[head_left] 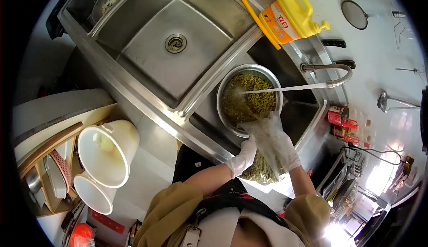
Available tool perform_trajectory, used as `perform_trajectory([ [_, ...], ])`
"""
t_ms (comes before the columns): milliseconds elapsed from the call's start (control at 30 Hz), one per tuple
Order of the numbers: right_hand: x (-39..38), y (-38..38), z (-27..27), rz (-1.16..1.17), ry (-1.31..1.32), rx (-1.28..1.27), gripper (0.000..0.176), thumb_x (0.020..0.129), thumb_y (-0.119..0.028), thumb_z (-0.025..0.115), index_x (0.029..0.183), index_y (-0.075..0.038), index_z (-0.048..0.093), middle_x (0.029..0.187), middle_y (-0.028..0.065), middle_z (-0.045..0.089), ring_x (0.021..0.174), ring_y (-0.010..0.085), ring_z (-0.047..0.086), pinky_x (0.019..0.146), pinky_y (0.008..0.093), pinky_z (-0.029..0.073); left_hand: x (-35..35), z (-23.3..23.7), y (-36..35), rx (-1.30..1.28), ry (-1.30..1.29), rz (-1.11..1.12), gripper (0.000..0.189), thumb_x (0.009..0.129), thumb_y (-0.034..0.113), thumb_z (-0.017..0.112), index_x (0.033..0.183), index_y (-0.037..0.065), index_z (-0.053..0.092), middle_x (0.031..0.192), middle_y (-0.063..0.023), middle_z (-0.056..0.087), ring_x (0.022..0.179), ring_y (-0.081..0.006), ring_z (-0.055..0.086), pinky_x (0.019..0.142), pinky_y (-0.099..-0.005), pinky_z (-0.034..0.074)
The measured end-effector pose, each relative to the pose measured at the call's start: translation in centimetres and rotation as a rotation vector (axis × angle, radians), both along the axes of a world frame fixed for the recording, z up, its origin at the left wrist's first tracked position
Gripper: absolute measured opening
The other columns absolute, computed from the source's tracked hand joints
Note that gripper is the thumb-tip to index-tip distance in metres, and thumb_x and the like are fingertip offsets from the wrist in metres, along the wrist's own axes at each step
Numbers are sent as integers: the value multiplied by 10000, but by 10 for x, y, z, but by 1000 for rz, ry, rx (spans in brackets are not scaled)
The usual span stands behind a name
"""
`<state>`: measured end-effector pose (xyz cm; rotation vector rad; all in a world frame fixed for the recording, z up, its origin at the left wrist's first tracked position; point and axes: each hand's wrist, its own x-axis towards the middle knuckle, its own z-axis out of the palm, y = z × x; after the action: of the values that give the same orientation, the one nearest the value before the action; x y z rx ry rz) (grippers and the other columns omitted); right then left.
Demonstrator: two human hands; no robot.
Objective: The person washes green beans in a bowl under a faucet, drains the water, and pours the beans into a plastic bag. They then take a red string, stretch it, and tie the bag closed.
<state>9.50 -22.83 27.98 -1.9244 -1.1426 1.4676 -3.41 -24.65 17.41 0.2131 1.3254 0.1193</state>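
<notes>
A clear plastic bag (pixel 269 133) with greenish chopped bits (pixel 261 169) in its lower part hangs between my gloved hands. Its mouth lies at the near rim of a round metal bowl (pixel 218 106) in the right-hand sink basin. My left hand (pixel 244 157) is closed on the bag's left side, just below the bowl. On the other side, my right hand (pixel 287 152) grips the bag, with its fingers partly hidden. Yellow-green chopped bits (pixel 256 100) and water fill much of the bowl. A stream of water (pixel 290 88) runs into it from the curved faucet (pixel 343 75).
A larger sink basin (pixel 156 51) lies to the left. On the sink's back ledge stands a yellow detergent jug (pixel 287 17) beside an orange hose (pixel 249 8). Knives (pixel 334 43) and a ladle (pixel 397 102) hang on the wall. White buckets (pixel 127 158) stand at lower left.
</notes>
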Motion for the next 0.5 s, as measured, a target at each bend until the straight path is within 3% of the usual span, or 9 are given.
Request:
perform_trajectory([
  [100,-4,6,6,-158,116,-80,374,806,-116,530,1168,-27,554,1043,95,626,1003,209,588,884,307,468,8,-37,-15,15,-2,15,707,939,554,347,1131,-101,532,1022,-138,640,914,-235,591,784,-325,443],
  [167,12,2,-6,559,-424,-30,396,830,-129,505,1215,-37,524,1140,73,587,1058,178,558,888,285,460,11,-47,-19,2,-144,87,714,942,565,329,1124,-93,537,1041,-137,634,918,-221,584,789,-310,440],
  [300,18,-9,-21,523,-432,31,410,851,-142,468,1249,-47,495,1213,54,541,1091,172,531,883,269,456,1,-22,-5,-10,-144,10,703,942,563,335,1128,-83,542,1069,-134,625,922,-224,575,800,-306,436],
  [400,21,-7,-20,642,-573,64,426,847,-143,461,1264,-58,479,1243,47,516,1100,168,516,866,260,460,0,15,16,-81,-177,187,668,945,543,353,1118,-70,554,1075,-134,619,916,-231,574,787,-322,436],
  [500,35,-23,-45,291,-194,21,338,886,-115,447,1207,-43,525,1146,34,563,1017,145,545,841,257,462,-4,23,18,-114,-127,156,631,952,521,363,1112,-58,558,1071,-132,620,917,-230,574,789,-330,438],
])
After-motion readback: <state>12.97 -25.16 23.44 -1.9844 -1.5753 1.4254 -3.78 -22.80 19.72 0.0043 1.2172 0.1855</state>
